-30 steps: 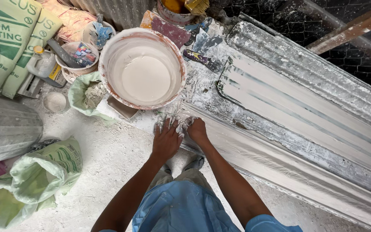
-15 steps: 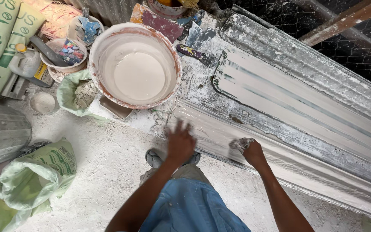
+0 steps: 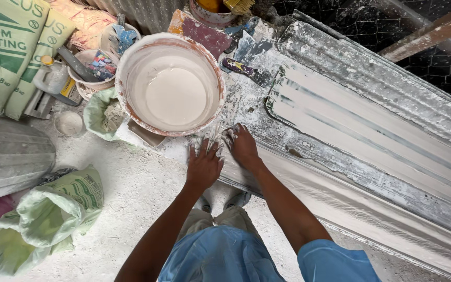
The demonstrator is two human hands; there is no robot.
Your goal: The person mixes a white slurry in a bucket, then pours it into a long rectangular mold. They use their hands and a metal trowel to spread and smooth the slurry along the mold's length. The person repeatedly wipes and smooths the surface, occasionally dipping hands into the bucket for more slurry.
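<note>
1. At the far left, two green-and-white paper sacks lean against each other, and below them a grey ribbed metal drum lies on its side.
2. Lower left, a pale green plastic bag sits crumpled and open on the dusty white floor.
3. A small tub of tools and bottles stands just left of the big bucket, with another small green bag of powder against the bucket's wall.
4. The large round bucket holds smooth, creamy white plaster; its rim is stained rusty red.
5. The left hand lies flat, fingers spread and holding nothing, pressed on the near end of the long plaster moulding, just below the bucket.
6. The right hand rests beside it, almost touching, palm down and likewise open on the same wet end; both hands are smeared with white.
7. The moulding runs away to the right as a long, pale, stepped strip, damp and smooth.
8. Behind it lies a ribbed grey mould bed, crusted with dried plaster and streaked white along its grooves.
9. Scrapers and a spattered trowel lie at the bed's head, near the bucket.
10. Upper right, wire mesh and a wooden batten close off the corner.
</note>
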